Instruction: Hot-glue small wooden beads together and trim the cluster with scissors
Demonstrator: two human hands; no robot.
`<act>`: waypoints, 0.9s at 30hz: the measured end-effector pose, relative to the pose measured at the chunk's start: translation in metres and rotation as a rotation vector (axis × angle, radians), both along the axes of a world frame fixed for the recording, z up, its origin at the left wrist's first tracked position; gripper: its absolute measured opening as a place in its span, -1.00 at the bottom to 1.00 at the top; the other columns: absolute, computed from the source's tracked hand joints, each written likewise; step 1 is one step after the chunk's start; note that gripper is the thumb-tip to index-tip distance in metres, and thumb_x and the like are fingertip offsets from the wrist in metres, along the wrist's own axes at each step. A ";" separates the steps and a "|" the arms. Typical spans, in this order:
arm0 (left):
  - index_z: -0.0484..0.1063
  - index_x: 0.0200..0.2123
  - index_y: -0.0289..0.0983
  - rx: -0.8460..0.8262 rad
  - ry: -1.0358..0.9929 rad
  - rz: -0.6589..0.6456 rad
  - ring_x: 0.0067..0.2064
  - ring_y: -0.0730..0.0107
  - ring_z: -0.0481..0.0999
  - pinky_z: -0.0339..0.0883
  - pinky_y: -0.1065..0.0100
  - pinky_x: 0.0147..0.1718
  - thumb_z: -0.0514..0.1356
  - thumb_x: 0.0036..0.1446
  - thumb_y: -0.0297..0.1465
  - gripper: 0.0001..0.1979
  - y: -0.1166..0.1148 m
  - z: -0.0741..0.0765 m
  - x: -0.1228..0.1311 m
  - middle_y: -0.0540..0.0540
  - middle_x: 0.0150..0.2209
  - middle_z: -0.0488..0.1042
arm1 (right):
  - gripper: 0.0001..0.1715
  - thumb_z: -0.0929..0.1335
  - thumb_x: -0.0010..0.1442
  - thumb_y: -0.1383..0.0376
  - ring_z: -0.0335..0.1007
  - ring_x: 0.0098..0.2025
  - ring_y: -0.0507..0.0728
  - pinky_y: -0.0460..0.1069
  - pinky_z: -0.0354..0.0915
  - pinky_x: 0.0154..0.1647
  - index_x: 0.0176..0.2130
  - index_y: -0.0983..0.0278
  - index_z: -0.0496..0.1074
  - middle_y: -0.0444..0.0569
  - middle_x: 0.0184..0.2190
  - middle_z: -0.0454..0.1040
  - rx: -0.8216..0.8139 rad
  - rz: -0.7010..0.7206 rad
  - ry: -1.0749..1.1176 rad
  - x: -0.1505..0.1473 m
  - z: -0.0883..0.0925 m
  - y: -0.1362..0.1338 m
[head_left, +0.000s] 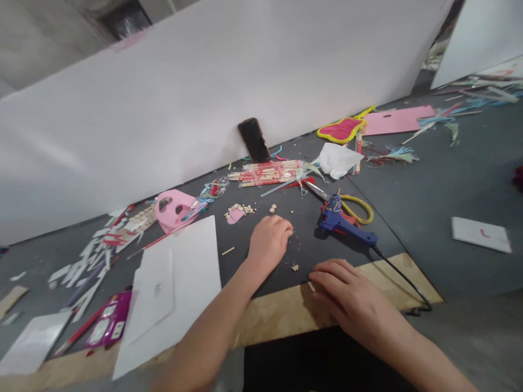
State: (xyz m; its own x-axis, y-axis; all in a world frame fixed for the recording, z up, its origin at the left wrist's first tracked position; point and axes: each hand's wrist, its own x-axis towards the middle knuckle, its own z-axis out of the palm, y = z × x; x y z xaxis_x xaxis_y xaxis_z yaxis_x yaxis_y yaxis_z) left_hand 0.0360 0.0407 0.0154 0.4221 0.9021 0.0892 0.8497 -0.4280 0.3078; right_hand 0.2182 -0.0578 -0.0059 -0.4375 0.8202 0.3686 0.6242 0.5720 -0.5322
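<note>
From afar I see the left hand (pixel 267 239), fingers curled, and the right hand (pixel 353 291), fingers loosely together; what they pinch, I can't tell. Beige bits (pixel 295 268) lie between on the worktop (pixel 232 234), glue gun (pixel 341 222) seemingly kept handy

A dark table (pixel 433 196) is carrying a glue gun (pixel 345 225), scissors (pixel 365 203), packs of sticks (pixel 269 173) and small beige bits (pixel 295 268). White paper (pixel 198 272) is lying toward its left, and a white block (pixel 474 231) is resting toward its right.
</note>
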 end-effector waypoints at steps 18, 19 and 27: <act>0.44 -0.26 -0.25 -0.167 -0.232 -0.159 -0.02 0.21 0.33 0.27 0.17 0.04 0.05 0.20 -0.56 -0.81 -0.109 -0.011 0.007 -0.06 0.19 0.34 | -0.78 0.24 0.27 0.36 0.46 -0.15 0.12 0.00 0.42 -0.17 -0.15 0.21 0.44 0.03 -0.19 0.51 -0.208 0.026 0.120 0.016 0.004 0.005; 0.43 -0.26 -0.25 -0.161 -0.211 -0.169 -0.01 0.20 0.32 0.25 0.15 0.06 0.05 0.19 -0.56 -0.81 -0.109 -0.013 0.008 -0.08 0.20 0.33 | -0.79 0.24 0.27 0.34 0.47 -0.17 0.11 -0.03 0.42 -0.19 -0.16 0.21 0.45 0.01 -0.20 0.52 -0.219 0.014 0.127 0.018 0.005 0.004; 0.41 -0.26 -0.26 -0.144 -0.166 -0.162 -0.05 0.18 0.33 0.28 0.09 -0.01 0.04 0.16 -0.59 -0.80 -0.108 -0.018 0.009 -0.11 0.16 0.37 | -0.73 0.28 0.22 0.12 0.52 -0.38 0.12 -0.06 0.43 -0.42 -0.24 0.19 0.50 -0.04 -0.38 0.59 -0.294 -0.258 0.150 0.053 0.013 -0.001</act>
State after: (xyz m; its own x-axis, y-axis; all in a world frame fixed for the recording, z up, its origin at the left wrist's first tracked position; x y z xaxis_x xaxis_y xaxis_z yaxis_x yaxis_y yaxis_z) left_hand 0.0452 -0.0673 -0.0023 0.5524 0.8324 0.0445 0.7067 -0.4960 0.5046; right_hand 0.2708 -0.0583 0.0066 -0.1631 0.9758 0.1458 0.6306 0.2168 -0.7452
